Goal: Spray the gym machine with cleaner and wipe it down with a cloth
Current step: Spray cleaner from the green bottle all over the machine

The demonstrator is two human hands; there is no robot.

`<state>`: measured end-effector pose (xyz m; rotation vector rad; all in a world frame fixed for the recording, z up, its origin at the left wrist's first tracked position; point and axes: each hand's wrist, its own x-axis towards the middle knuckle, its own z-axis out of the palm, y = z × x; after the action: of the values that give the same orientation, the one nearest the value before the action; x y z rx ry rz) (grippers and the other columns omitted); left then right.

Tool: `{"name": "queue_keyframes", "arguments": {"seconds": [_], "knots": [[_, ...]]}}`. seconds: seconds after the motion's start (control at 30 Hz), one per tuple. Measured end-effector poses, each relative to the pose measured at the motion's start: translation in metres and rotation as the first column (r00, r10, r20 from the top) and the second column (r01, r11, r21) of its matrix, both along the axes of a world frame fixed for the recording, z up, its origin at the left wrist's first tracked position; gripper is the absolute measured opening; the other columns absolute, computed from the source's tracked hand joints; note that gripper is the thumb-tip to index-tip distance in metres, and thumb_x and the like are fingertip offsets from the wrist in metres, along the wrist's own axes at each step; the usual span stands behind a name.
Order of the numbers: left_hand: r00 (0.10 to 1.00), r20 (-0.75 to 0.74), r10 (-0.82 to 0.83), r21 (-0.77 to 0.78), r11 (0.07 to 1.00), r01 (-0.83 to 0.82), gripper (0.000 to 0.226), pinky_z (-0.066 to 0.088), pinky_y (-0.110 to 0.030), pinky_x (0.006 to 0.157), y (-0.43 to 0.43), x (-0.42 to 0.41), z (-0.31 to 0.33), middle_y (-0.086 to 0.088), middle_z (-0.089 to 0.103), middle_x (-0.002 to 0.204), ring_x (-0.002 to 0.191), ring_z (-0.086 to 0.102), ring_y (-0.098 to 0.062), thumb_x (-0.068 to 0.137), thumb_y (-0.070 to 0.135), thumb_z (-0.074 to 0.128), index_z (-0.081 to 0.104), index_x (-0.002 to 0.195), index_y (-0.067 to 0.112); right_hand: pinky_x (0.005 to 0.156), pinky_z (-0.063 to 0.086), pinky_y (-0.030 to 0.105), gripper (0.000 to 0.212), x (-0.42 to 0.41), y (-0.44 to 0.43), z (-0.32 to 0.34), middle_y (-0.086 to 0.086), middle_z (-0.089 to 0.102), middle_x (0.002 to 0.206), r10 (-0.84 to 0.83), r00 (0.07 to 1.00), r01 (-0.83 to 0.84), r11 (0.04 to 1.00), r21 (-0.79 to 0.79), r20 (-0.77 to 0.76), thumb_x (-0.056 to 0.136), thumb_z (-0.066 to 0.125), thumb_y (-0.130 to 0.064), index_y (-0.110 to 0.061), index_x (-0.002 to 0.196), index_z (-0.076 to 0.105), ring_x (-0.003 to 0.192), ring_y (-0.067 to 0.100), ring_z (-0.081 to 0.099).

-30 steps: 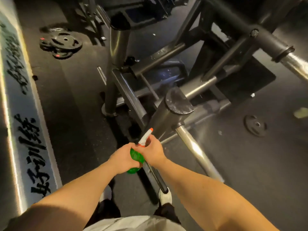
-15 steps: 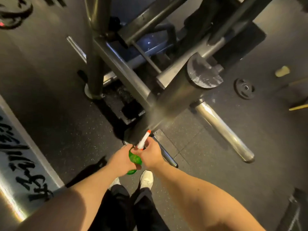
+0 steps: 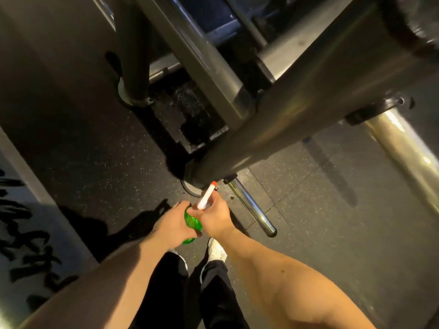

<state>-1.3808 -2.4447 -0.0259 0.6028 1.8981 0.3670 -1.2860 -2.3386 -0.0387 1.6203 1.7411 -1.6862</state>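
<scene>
A green spray bottle (image 3: pixel 193 223) with a white nozzle tipped in orange sits between both hands, low in the middle of the head view. My left hand (image 3: pixel 172 225) grips its green body. My right hand (image 3: pixel 215 218) holds the white trigger head. The nozzle points up at the lower end of a thick grey post of the gym machine (image 3: pixel 297 108), almost touching it. No cloth is visible.
Chrome weight pegs stick out from the post: a short one (image 3: pixel 251 208) near my right hand and a thick one (image 3: pixel 403 150) at the right. A grey floor strip (image 3: pixel 21 224) with black lettering runs along the left. My feet stand just below the bottle.
My head has come closer and lower, so the post now fills the upper frame. Both hands kept hold of the bottle, whose nozzle is now nearer the post's base. The mist seen earlier is gone.
</scene>
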Motion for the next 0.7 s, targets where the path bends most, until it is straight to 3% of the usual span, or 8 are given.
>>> {"name": "queue_keyframes", "arguments": {"seconds": [0.1, 0.27, 0.37, 0.43, 0.57, 0.7], "knots": [[0.999, 0.016, 0.028, -0.025, 0.999, -0.027, 0.060, 0.057, -0.041, 0.085, -0.006, -0.002, -0.039, 0.018, 0.064, 0.097, 0.093, 0.064, -0.006, 0.058, 0.045, 0.093, 0.052, 0.101, 0.040, 0.097, 0.058, 0.040, 0.075, -0.003, -0.003, -0.037, 0.000, 0.067, 0.121, 0.004, 1.000, -0.003, 1.000, -0.031, 0.013, 0.074, 0.092, -0.027, -0.018, 0.137, 0.053, 0.110, 0.018, 0.067], [0.998, 0.021, 0.059, -0.079, 0.995, -0.058, 0.056, 0.056, -0.044, 0.087, -0.016, -0.001, -0.103, 0.016, 0.062, 0.095, 0.095, 0.064, -0.013, 0.060, 0.036, 0.092, 0.049, 0.096, 0.037, 0.087, 0.059, 0.032, 0.047, -0.005, -0.006, -0.097, -0.003, 0.065, 0.100, 0.037, 0.998, -0.033, 0.996, -0.085, 0.051, 0.080, 0.088, -0.019, -0.016, 0.116, 0.059, 0.092, 0.012, 0.065], [0.997, 0.018, 0.075, -0.113, 0.991, -0.072, 0.056, 0.053, -0.041, 0.091, -0.021, 0.003, -0.135, 0.016, 0.059, 0.096, 0.098, 0.061, -0.013, 0.065, 0.032, 0.092, 0.051, 0.104, 0.034, 0.093, 0.056, 0.031, 0.059, -0.008, -0.011, -0.132, -0.004, 0.065, 0.115, 0.056, 0.996, -0.048, 0.990, -0.131, 0.062, 0.079, 0.089, -0.021, -0.018, 0.128, 0.056, 0.105, 0.014, 0.065], [0.996, 0.033, 0.084, -0.150, 0.986, -0.078, 0.060, 0.050, -0.039, 0.093, -0.026, 0.006, -0.156, 0.017, 0.058, 0.097, 0.100, 0.059, -0.014, 0.067, 0.031, 0.092, 0.051, 0.111, 0.029, 0.089, 0.054, 0.027, 0.058, -0.007, -0.015, -0.154, -0.003, 0.066, 0.114, 0.058, 0.996, -0.046, 0.986, -0.159, 0.072, 0.079, 0.090, -0.017, -0.017, 0.127, 0.057, 0.103, 0.015, 0.065], [0.995, 0.028, 0.097, -0.186, 0.978, -0.090, 0.057, 0.053, -0.040, 0.088, -0.032, 0.011, -0.184, 0.010, 0.064, 0.094, 0.093, 0.063, -0.016, 0.064, 0.037, 0.094, 0.053, 0.103, 0.030, 0.086, 0.057, 0.030, 0.041, -0.006, -0.022, -0.191, -0.004, 0.066, 0.093, 0.077, 0.993, -0.058, 0.980, -0.188, 0.092, 0.080, 0.088, -0.010, -0.017, 0.107, 0.059, 0.089, 0.015, 0.066], [0.989, 0.023, 0.149, -0.192, 0.971, -0.142, 0.051, 0.054, -0.045, 0.089, -0.034, 0.012, -0.193, 0.007, 0.066, 0.093, 0.092, 0.065, -0.017, 0.064, 0.030, 0.093, 0.053, 0.096, 0.031, 0.094, 0.057, 0.033, 0.051, -0.008, -0.025, -0.197, -0.002, 0.068, 0.106, 0.084, 0.994, -0.070, 0.979, -0.194, 0.065, 0.079, 0.089, -0.011, -0.014, 0.120, 0.059, 0.098, 0.016, 0.067]]}}
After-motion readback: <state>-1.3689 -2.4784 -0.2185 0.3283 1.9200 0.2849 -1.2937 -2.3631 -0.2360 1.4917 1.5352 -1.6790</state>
